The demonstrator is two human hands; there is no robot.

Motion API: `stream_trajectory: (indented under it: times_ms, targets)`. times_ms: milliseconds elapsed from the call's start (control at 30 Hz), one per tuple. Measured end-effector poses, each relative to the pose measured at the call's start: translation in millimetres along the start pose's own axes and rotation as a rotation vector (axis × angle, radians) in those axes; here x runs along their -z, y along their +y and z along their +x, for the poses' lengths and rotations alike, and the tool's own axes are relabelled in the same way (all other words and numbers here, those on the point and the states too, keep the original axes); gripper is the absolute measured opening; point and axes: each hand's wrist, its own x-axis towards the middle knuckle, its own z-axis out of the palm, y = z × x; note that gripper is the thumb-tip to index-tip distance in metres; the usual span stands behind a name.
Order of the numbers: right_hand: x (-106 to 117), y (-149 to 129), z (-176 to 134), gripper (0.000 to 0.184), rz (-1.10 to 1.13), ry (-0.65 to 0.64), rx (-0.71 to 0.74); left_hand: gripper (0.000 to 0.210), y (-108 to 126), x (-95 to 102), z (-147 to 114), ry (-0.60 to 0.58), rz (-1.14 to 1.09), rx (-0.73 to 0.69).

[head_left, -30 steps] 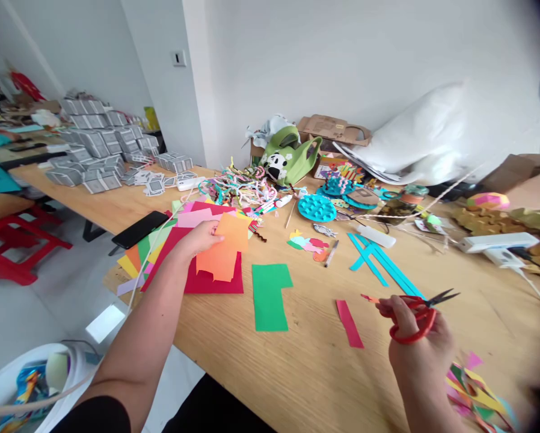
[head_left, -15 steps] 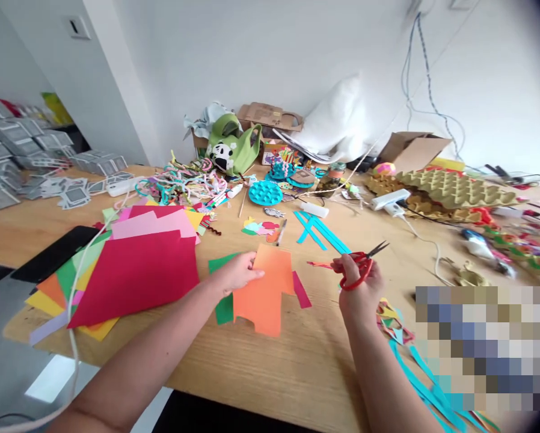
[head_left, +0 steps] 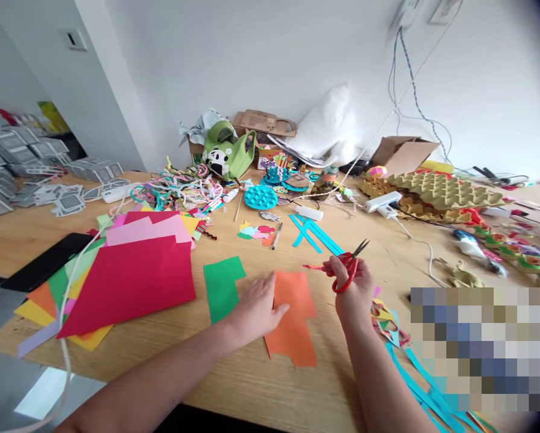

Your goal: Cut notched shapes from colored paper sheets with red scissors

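My left hand [head_left: 257, 308] lies flat, fingers stretched out and thumb apart, on the left edge of an orange sheet of paper [head_left: 292, 319] with notched edges. Beside it on the left is a green paper piece [head_left: 222, 288], partly behind my hand. Over the table to the right, my right hand [head_left: 353, 288] grips red-handled scissors [head_left: 346, 273], their dark blades pointing up and away. A thin red piece [head_left: 314, 266] sticks out leftward by that hand; what it is I cannot make out. Blue paper strips [head_left: 317, 233] lie just beyond.
Stacked coloured paper [head_left: 135, 276] covers the left, with a white cable [head_left: 67, 355] across it. Small paper cutouts [head_left: 255, 231] and a pen [head_left: 277, 236] lie ahead. Behind are pipe cleaners [head_left: 175, 189], a green panda bag [head_left: 229, 153] and egg trays [head_left: 445, 189].
The orange paper has come down onto the table, further right and nearer. My left hand has loosened and flattened. More green paper shows; the dark pink strip is now covered. The scissors stay in my right hand.
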Motion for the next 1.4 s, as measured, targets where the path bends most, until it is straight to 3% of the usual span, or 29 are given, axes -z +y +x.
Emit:
stream_trajectory:
  times_ms: [67, 167, 267, 367, 500, 767, 833, 933, 1033, 1167, 1400]
  targets:
    - [0.4, -0.8, 0.0, 0.023, -0.024, -0.025, -0.006, 0.056, 2.5, 17.5, -6.1, 0.075, 0.49, -0.084]
    - [-0.7, -1.8, -0.8, 0.024, -0.04, -0.062, -0.034, 0.045, 1.0, 54.2, -5.9, 0.159, 0.928, -0.05]
    - [-3.3, -2.3, -2.6, 0.026, -0.046, -0.077, -0.057, 0.046, -4.8, 90.4, 3.6, 0.198, 1.133, 0.131]
    - [-5.1, -1.7, -3.9, 0.027, -0.057, -0.088, -0.059, 0.054, -9.7, 112.6, 14.6, 0.159, 1.186, 0.301]
    - [-5.0, 0.4, -4.0, 0.026, -0.067, -0.088, -0.042, 0.055, -12.6, 122.4, 25.5, 0.099, 1.043, 0.347]
    - [-4.3, 0.5, -5.3, 0.027, -0.065, -0.088, -0.059, 0.025, -12.0, 132.0, 32.6, 0.01, 0.691, 0.341]
    - [-4.7, 1.1, -5.8, 0.026, -0.052, -0.1, -0.068, 0.031, -4.5, 131.1, 35.1, 0.002, 0.392, 0.29]
    - [-5.8, 2.9, -6.1, 0.025, -0.02, -0.137, -0.076, 0.043, 12.8, 123.2, 45.2, 0.032, -0.305, 0.188]
    - [-7.2, 4.6, -6.2, 0.024, 0.081, -0.202, -0.068, 0.041, 28.7, 106.7, 61.0, 0.087, -0.637, 0.151]
    - [-6.8, 5.1, -5.8, 0.029, 0.281, -0.238, -0.024, 0.039, 35.8, 78.8, 81.9, 0.1, -0.75, 0.123]
    - [1.5, 8.4, -0.2, 0.024, 0.159, -0.061, 0.009, 0.042, 41.4, 48.6, 108.6, 0.05, -0.659, 0.092]
